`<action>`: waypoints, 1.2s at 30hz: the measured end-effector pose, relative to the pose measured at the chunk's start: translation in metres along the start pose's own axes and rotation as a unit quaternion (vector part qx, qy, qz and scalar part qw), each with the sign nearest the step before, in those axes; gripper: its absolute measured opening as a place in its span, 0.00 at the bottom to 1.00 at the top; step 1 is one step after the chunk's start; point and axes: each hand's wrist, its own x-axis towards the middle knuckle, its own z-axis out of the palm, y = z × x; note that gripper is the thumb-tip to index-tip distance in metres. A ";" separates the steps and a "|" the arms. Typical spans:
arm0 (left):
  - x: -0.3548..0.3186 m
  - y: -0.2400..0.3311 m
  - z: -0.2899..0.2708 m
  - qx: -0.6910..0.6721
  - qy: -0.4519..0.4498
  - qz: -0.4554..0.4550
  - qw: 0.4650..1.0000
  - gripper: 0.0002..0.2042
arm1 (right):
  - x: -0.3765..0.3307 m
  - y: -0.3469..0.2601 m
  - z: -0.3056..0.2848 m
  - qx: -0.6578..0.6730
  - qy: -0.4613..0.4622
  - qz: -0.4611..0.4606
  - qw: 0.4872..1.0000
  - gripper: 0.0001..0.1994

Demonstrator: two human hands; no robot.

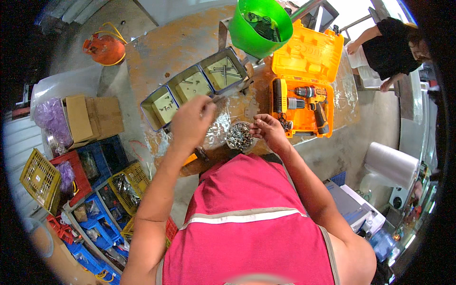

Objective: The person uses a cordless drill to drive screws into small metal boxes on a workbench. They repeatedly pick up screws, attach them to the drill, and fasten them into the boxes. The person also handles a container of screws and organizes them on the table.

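Observation:
A round tub of small metal screws [239, 136] stands near the table's front edge. At its right rim is my right hand [270, 131], thumb and fingertips pinched together; what they hold, if anything, is too small to make out. My left hand [191, 121] hovers left of the tub, close to the nearest bins, its fingers curled and smeared by motion. Three joined blue-edged bins run diagonally beyond it: the left bin [154, 112] and middle bin [195, 93] hold a few small screws, the far bin [216, 69] several long bolts.
A green bucket [247, 40] hangs over the table's far side. Right of the tub lies an open orange case [308, 57] with a cordless drill [316, 104]. Crates [133, 183] and a cardboard box [99, 116] flank the table's left. Another person [387, 50] is at the far right.

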 end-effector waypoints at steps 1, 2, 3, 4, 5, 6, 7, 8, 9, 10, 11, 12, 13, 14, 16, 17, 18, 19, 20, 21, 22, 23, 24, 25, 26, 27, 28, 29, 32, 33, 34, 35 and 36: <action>-0.012 0.004 0.018 -0.057 -0.015 0.026 0.998 0.11 | -0.002 -0.002 -0.003 0.010 0.006 0.005 1.000 0.09; -0.022 0.007 0.036 -0.091 -0.099 0.007 0.991 0.11 | -0.004 -0.002 -0.006 0.021 0.011 0.010 1.000 0.08; -0.031 0.007 0.054 -0.056 -0.155 0.003 0.986 0.10 | -0.007 -0.001 -0.009 0.053 0.010 0.012 0.998 0.07; -0.039 0.005 0.071 -0.016 -0.167 0.018 0.986 0.09 | -0.010 0.001 -0.012 0.053 0.005 0.003 0.999 0.07; -0.047 0.003 0.087 0.032 -0.187 0.025 0.982 0.08 | -0.013 0.004 -0.015 0.061 0.010 0.005 0.998 0.07; -0.052 0.000 0.102 0.088 -0.217 0.027 0.972 0.07 | -0.016 0.006 -0.017 0.071 0.017 0.012 0.997 0.07; -0.057 -0.002 0.116 0.122 -0.216 0.046 0.968 0.07 | -0.019 0.009 -0.020 0.063 0.014 0.008 0.998 0.07; -0.060 -0.003 0.129 0.164 -0.226 0.061 0.958 0.07 | -0.022 0.012 -0.022 0.058 0.015 0.009 0.998 0.07; -0.062 -0.003 0.140 0.210 -0.236 0.073 0.946 0.07 | -0.024 0.014 -0.024 0.057 0.021 0.017 0.998 0.07; -0.063 -0.003 0.150 0.234 -0.241 0.081 0.938 0.07 | -0.026 0.015 -0.025 0.049 0.019 0.011 0.999 0.07; -0.062 -0.001 0.158 0.263 -0.246 0.086 0.929 0.08 | -0.028 0.017 -0.027 0.044 0.020 0.012 0.999 0.08; -0.061 0.000 0.162 0.293 -0.262 0.090 0.915 0.08 | -0.030 0.017 -0.028 0.045 0.021 0.018 0.999 0.08; -0.059 0.001 0.164 0.280 -0.254 0.090 0.921 0.08 | -0.032 0.018 -0.029 0.045 0.013 0.014 0.999 0.08; -0.058 0.003 0.164 0.264 -0.244 0.088 0.929 0.08 | -0.034 0.018 -0.031 0.039 0.008 0.006 0.999 0.08; -0.056 0.002 0.155 0.236 -0.244 0.080 0.937 0.09 | -0.037 0.019 -0.035 0.031 0.020 0.012 0.999 0.08; -0.058 0.000 0.147 0.206 -0.239 0.060 0.947 0.09 | -0.038 0.020 -0.037 0.016 0.021 0.001 1.000 0.08; -0.059 -0.002 0.139 0.141 -0.212 0.024 0.967 0.08 | -0.038 0.020 -0.040 0.005 0.022 -0.009 1.000 0.07; -0.061 -0.005 0.131 0.082 -0.184 -0.012 0.979 0.08 | -0.039 0.022 -0.042 -0.003 0.028 -0.009 1.000 0.07; -0.064 -0.006 0.124 0.025 -0.152 -0.046 0.987 0.09 | -0.039 0.023 -0.045 -0.006 0.029 -0.016 0.999 0.07; -0.063 -0.009 0.120 -0.017 -0.139 -0.060 0.988 0.11 | -0.038 0.024 -0.049 -0.009 0.034 -0.016 0.999 0.07; -0.064 -0.009 0.119 0.001 -0.158 -0.029 0.987 0.11 | -0.037 0.024 -0.051 -0.011 0.038 -0.014 0.999 0.07; -0.066 -0.009 0.121 0.027 -0.172 -0.007 0.985 0.11 | -0.036 0.026 -0.053 -0.013 0.039 -0.019 0.999 0.07; -0.066 -0.009 0.124 0.058 -0.190 0.005 0.980 0.11 | -0.035 0.027 -0.055 -0.021 0.030 -0.026 0.999 0.07; -0.067 -0.007 0.132 0.095 -0.217 0.019 0.971 0.10 | -0.034 0.028 -0.056 -0.030 0.024 -0.030 0.999 0.07; -0.067 -0.004 0.141 0.132 -0.226 0.027 0.965 0.10 | -0.034 0.029 -0.057 -0.041 0.034 -0.018 0.998 0.07; -0.067 -0.002 0.150 0.169 -0.236 0.035 0.956 0.09 | -0.033 0.029 -0.056 -0.039 0.013 -0.033 0.999 0.07; -0.066 0.000 0.158 0.206 -0.249 0.040 0.945 0.09 | -0.033 0.029 -0.056 -0.040 0.007 -0.035 0.999 0.08; -0.066 0.001 0.165 0.236 -0.254 0.065 0.936 0.09 | -0.034 0.028 -0.055 -0.045 0.018 -0.020 0.999 0.08; -0.065 0.002 0.178 0.261 -0.271 0.031 0.926 0.10 | -0.036 0.023 -0.054 -0.067 -0.003 -0.037 0.997 0.08; -0.064 0.002 0.179 0.268 -0.281 0.027 0.921 0.11 | -0.037 0.021 -0.053 -0.065 -0.004 -0.036 0.997 0.08; -0.064 0.002 0.179 0.239 -0.262 0.023 0.935 0.11 | -0.038 0.019 -0.053 -0.060 -0.009 -0.037 0.997 0.07; -0.064 0.001 0.178 0.216 -0.245 0.015 0.945 0.10 | -0.039 0.018 -0.052 -0.056 -0.015 -0.038 0.998 0.07; -0.064 0.001 0.177 0.196 -0.234 0.005 0.952 0.09 | -0.039 0.017 -0.052 -0.049 -0.015 -0.034 0.998 0.07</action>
